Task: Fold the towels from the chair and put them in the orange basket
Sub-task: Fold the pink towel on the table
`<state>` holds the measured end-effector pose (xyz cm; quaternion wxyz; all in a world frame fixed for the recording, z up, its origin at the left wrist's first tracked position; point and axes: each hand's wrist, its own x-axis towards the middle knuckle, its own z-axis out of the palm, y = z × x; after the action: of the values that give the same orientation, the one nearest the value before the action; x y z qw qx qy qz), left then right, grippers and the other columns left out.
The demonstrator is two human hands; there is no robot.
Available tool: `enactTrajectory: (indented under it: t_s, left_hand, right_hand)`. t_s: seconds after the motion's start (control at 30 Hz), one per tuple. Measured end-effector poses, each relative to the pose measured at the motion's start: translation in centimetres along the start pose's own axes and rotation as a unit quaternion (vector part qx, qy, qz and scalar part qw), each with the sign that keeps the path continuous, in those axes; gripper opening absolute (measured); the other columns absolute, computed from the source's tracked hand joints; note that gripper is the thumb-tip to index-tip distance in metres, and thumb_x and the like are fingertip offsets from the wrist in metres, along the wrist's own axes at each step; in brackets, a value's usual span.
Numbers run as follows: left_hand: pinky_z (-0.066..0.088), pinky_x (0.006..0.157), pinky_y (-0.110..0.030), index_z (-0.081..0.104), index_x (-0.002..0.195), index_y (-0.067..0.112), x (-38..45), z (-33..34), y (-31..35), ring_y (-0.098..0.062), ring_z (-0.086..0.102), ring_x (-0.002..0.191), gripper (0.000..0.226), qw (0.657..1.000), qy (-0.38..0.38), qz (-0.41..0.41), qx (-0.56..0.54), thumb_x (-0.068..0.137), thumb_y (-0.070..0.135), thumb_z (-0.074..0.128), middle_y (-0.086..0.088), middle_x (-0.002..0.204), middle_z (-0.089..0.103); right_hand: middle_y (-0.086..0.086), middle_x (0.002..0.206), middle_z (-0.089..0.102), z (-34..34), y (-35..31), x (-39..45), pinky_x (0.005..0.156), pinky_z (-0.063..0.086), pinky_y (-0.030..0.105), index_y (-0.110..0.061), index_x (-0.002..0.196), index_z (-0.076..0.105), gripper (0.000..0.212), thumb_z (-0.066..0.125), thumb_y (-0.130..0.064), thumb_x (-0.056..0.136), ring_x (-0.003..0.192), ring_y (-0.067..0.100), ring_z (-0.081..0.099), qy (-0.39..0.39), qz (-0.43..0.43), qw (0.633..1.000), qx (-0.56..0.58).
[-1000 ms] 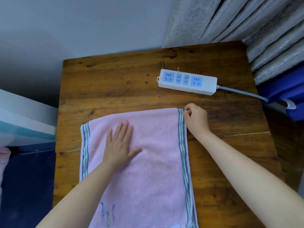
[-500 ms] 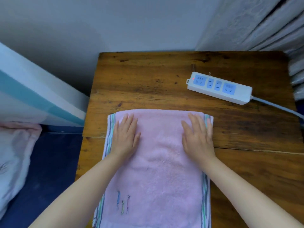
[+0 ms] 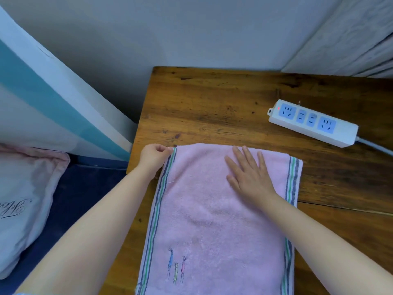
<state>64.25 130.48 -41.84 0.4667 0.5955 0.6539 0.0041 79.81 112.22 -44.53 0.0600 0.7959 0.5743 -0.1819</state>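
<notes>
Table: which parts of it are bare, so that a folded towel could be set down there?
The table is bare between its far edge and the pink towel, left of the power strip. A second bare patch lies right of the towel, nearer than the strip. The left edge is crowded: the left hand pinches the towel's corner there; the right hand lies flat on it.

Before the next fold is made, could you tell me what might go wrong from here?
The left hand pinches only the pink towel's far left corner; pulling it across may skew the striped edges. The right hand pins just the middle, so the towel may slide on the wooden table towards the power strip.
</notes>
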Motion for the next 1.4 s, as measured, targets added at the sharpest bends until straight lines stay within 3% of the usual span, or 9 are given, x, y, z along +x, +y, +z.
enactTrajectory:
  t_s: [0.1,0.27,0.4,0.53,0.67,0.8,0.93,1.2,1.4]
  left_hand:
    - [0.044,0.061,-0.024,0.055,0.069,0.018,0.4,0.1,-0.4,-0.014,0.053,0.069,0.024,0.998,0.062,0.008,-0.014,0.092,0.019,0.054,0.001,0.071,0.056]
    - [0.043,0.074,-0.029,0.062,0.097,0.010,0.8,0.9,-0.7,-0.020,0.055,0.089,0.018,0.987,0.148,0.050,0.031,0.095,0.021,0.048,-0.008,0.100,0.062]
    - [0.045,0.077,-0.031,0.058,0.109,0.009,0.8,1.2,-0.7,-0.024,0.055,0.101,0.024,0.972,0.167,0.086,0.144,0.096,0.025,0.045,-0.011,0.114,0.058]
    - [0.038,0.101,-0.038,0.048,0.131,0.009,0.8,0.1,-1.0,-0.027,0.043,0.124,0.037,0.929,0.099,0.231,0.272,0.095,0.016,0.045,-0.011,0.134,0.049]
    - [0.032,0.105,-0.041,0.048,0.133,0.011,1.1,-0.5,-0.3,-0.028,0.040,0.127,0.042,0.865,0.026,0.315,0.390,0.091,0.013,0.047,-0.009,0.137,0.048]
    - [0.040,0.095,-0.039,0.049,0.130,0.014,1.4,-0.4,1.5,-0.030,0.047,0.117,0.037,0.827,0.006,0.282,0.486,0.093,0.016,0.044,-0.010,0.129,0.055]
    - [0.045,0.086,-0.036,0.052,0.129,0.018,0.9,-1.3,2.6,-0.030,0.049,0.111,0.036,0.797,0.016,0.283,0.533,0.094,0.015,0.045,-0.011,0.120,0.057]
    - [0.037,0.065,-0.033,0.062,0.099,-0.005,-2.8,-4.2,1.9,-0.034,0.052,0.094,0.020,0.855,0.193,0.340,0.342,0.093,0.011,0.051,-0.021,0.102,0.061]
    - [0.047,0.062,-0.039,0.063,0.071,-0.009,-6.1,-5.4,-4.5,-0.040,0.060,0.069,0.007,0.777,0.176,0.496,0.345,0.067,-0.013,0.067,-0.024,0.077,0.064]
  right_hand:
    - [0.010,0.128,0.061,0.2,0.1,0.2,0.106,0.002,0.036,-0.018,0.118,0.063,0.051,0.032,-0.039,0.083,0.118,0.032,0.057,-0.014,0.005,0.999,-0.033]
    - [0.006,0.131,0.059,-0.1,0.3,0.1,0.108,0.002,0.036,-0.023,0.123,0.058,0.066,0.002,-0.044,0.097,0.121,0.030,0.055,-0.026,0.004,0.999,-0.029]
    - [0.006,0.148,0.032,-0.6,0.9,-0.1,0.110,-0.009,0.034,-0.020,0.137,0.043,0.082,-0.013,-0.055,0.088,0.137,0.026,0.020,-0.024,-0.019,0.999,0.010]
    - [0.011,0.147,0.039,-2.7,2.6,0.0,0.116,0.009,0.045,-0.009,0.140,0.038,0.046,0.035,-0.020,0.095,0.139,0.028,0.032,0.051,0.049,0.997,0.025]
    - [0.006,0.140,0.044,-5.0,5.4,-0.1,0.116,0.015,0.044,-0.015,0.140,0.033,0.055,0.050,-0.014,0.088,0.133,0.023,0.035,-0.024,0.141,0.990,-0.002]
    - [0.008,0.113,0.058,-6.7,6.2,1.0,0.087,0.046,0.036,-0.013,0.125,0.046,0.039,0.054,-0.012,0.087,0.100,0.023,0.054,-0.132,0.155,0.979,-0.001]
    - [0.002,0.076,0.051,-9.1,6.3,1.3,0.064,0.044,0.026,-0.011,0.093,0.058,0.009,0.051,-0.013,0.089,0.067,0.015,0.048,-0.208,0.150,0.965,-0.053]
    - [0.025,0.099,0.063,-10.8,6.5,-2.4,0.082,0.046,0.045,0.005,0.096,0.059,0.013,0.055,-0.002,0.086,0.095,0.039,0.057,0.159,0.164,0.973,-0.015]
    - [0.020,0.058,0.055,-7.5,5.1,-8.5,0.060,0.048,0.039,0.002,0.058,0.053,0.015,0.059,0.014,0.064,0.060,0.037,0.055,0.301,0.064,0.951,0.005]
